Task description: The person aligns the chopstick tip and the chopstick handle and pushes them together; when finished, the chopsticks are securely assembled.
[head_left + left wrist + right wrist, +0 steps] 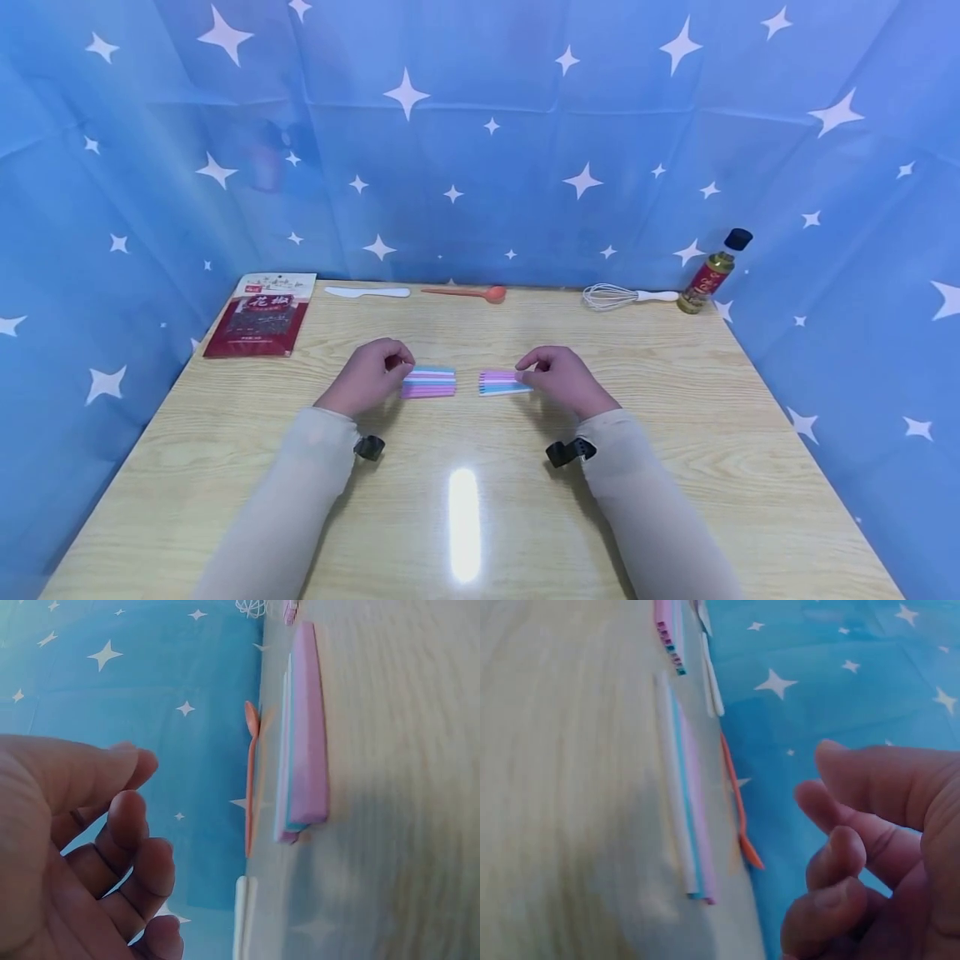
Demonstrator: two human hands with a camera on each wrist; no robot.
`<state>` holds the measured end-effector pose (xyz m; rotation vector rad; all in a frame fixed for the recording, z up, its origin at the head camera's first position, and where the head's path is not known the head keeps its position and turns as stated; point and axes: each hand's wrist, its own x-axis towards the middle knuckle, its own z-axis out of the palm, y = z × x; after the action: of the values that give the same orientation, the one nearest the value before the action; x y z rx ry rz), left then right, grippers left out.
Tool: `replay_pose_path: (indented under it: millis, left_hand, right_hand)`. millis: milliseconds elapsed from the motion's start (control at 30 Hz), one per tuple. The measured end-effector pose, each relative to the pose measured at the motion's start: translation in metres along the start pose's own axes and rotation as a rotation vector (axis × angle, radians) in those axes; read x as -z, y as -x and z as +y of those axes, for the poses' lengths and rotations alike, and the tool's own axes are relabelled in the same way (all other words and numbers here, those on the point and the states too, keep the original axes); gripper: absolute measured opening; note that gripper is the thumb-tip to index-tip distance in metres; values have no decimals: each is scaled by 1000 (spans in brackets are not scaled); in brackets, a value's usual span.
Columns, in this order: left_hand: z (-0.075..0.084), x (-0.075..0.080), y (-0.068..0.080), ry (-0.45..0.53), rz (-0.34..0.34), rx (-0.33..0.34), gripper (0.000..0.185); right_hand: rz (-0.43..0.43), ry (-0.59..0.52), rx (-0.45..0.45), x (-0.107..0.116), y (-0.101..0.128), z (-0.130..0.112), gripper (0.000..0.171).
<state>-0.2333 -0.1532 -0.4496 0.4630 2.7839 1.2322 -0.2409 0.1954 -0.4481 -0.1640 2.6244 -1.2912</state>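
Note:
Two flat bundles of thin pastel sticks in pink, white and blue lie on the wooden table, a small gap between them. My left hand (369,377) hovers by the outer end of the left bundle (431,385). My right hand (564,379) is above the outer end of the right bundle (497,383) and hides part of it. In the left wrist view the left hand's fingers (126,817) hang loosely curled, apart from the sticks. The right hand's fingers (836,855) are likewise loosely curled in the right wrist view, holding nothing.
Along the table's back edge lie a red-and-white spice packet (258,321), a white knife (367,292), an orange spoon (491,293) and a whisk (611,297). An oil bottle (708,279) stands at the back right. A blue starred curtain (480,217) hangs behind.

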Motion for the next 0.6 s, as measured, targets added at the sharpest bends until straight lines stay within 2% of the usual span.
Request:
replay_pose_path:
  millis: [167, 333, 600]
  left_hand:
    - [-5, -6, 1, 16, -51, 21, 9]
    - [-8, -12, -1, 1, -90, 20, 9]
    - [-10, -21, -2, -20, -139, 40, 11]
  right_hand:
    - [17, 7, 5, -7, -2, 6, 16]
    - [9, 26, -42, -9, -4, 11, 22]
    - [3, 35, -86, -12, -9, 18, 21]
